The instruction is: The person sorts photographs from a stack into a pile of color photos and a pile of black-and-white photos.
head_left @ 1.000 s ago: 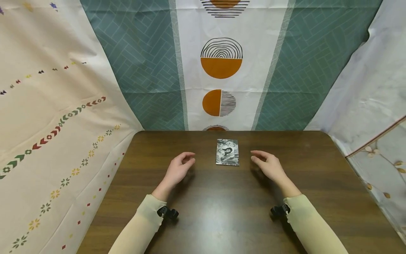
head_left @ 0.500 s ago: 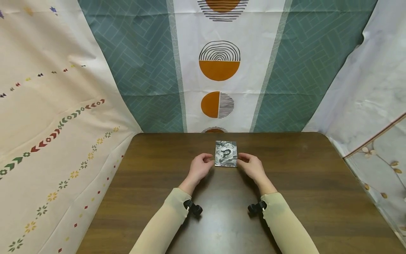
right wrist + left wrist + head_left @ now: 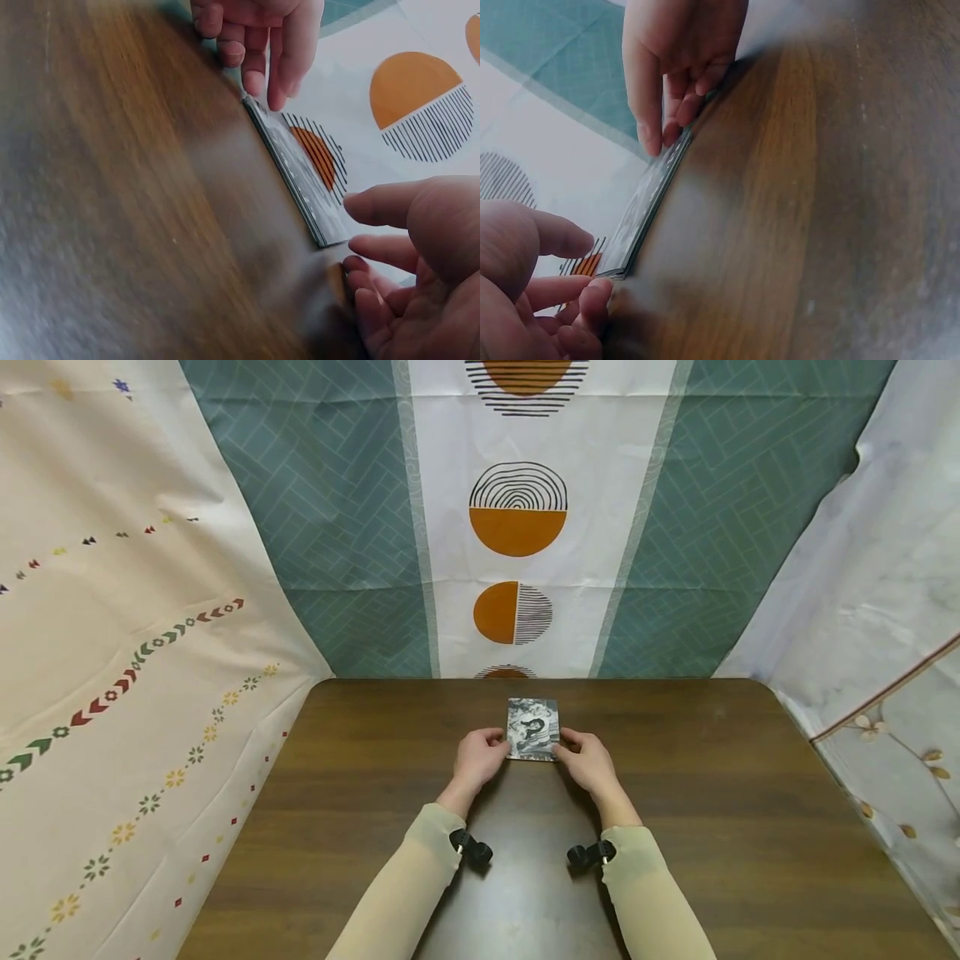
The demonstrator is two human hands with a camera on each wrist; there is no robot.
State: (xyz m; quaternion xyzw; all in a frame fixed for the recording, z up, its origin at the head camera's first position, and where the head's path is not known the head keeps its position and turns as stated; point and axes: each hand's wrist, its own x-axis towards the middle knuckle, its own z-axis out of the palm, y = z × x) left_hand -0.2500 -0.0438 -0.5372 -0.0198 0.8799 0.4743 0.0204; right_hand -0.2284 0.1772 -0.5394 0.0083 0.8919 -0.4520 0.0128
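A small flat booklet-like item (image 3: pixel 532 729) with a black-and-white picture on top lies on the brown table; its layered edge shows in both wrist views. At its left side is my left hand (image 3: pixel 480 758), thumb and fingertips close against the edge. My right hand (image 3: pixel 587 762) is at the opposite side, its thumb overlapping the near right corner. In the left wrist view, a gap separates the left thumb from the index finger beside the item's corner (image 3: pixel 616 273). The right wrist view has the right thumb and fingers spread around the other end (image 3: pixel 326 238). Firm contact is hard to judge.
The wooden table (image 3: pixel 360 827) extends on all sides of the item. A patterned green and white cloth (image 3: pixel 360 527) hangs behind its far edge. Light cloths hang at left (image 3: pixel 112 652) and right (image 3: pixel 862 610). Small dark cameras sit at both wrists.
Both hands have moved inward from well apart on either side to the item's two side edges. The item keeps its place on the table; the head view has shifted slightly.
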